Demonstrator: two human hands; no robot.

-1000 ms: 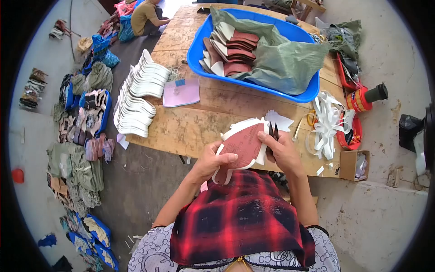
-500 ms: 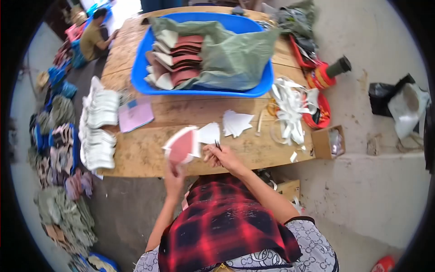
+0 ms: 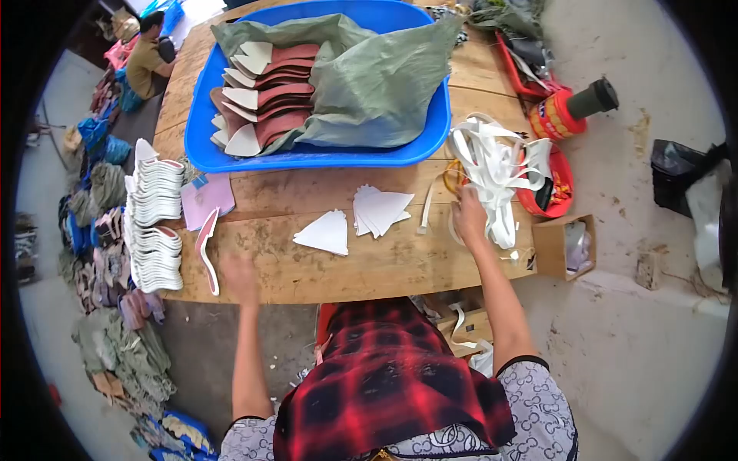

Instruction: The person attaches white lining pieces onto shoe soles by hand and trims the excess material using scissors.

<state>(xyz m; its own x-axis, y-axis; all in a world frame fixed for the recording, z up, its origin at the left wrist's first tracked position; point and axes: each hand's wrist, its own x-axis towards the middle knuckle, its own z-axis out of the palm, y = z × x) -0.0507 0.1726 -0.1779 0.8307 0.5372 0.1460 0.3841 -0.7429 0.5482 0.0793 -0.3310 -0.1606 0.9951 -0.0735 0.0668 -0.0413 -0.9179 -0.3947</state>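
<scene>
My left hand [image 3: 241,278], smeared by motion, is over the wooden table just right of a curved piece [image 3: 206,250] with a white edge and a dark red face; the two look apart. At the other side, my right hand [image 3: 469,217] reaches to the left edge of a heap of white strips [image 3: 496,173], its fingers drawn together beside a yellow ring [image 3: 453,177]. What those fingers hold is hidden. Between the hands lie a white fan-shaped piece [image 3: 324,233] and a small pile of similar white pieces [image 3: 380,209]. The black-bladed tool cannot be made out.
Rows of white-edged pieces [image 3: 156,223] and a pink pad [image 3: 206,198] occupy the table's left. A blue tub [image 3: 323,157] holds red and white pieces and green cloth. Right are a red container [image 3: 567,180] and a cardboard box [image 3: 550,250]. Another person [image 3: 144,61] sits far left.
The red-faced piece has left my left hand and lies beside the white rows. My hands have moved apart, the right one towards the strips. White fan-shaped pieces remain on the table.
</scene>
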